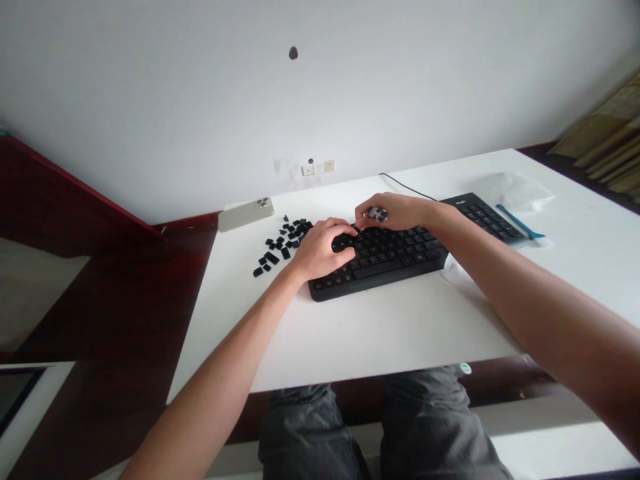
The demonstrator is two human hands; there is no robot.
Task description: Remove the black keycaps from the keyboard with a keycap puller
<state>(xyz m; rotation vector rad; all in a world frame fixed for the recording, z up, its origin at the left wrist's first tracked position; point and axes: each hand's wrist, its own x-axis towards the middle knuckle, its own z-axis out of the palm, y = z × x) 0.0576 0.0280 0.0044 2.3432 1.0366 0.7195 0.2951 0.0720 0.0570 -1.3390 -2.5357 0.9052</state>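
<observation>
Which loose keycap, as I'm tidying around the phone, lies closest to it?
The small black keycap at the far tip of the scatter, just right of the pale phone's camera end; every other keycap lies farther away, towards the left hand.

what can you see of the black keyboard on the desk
The black keyboard looks like matte plastic, with dark keys and a long spacebar. It lies flat and angled on the white table, with a thin black cable running off behind it. The left hand covers keys at its left end, and the right hand, pinching a small silver object, reaches over its top edge. Whether any keycaps are missing cannot be told.
</observation>
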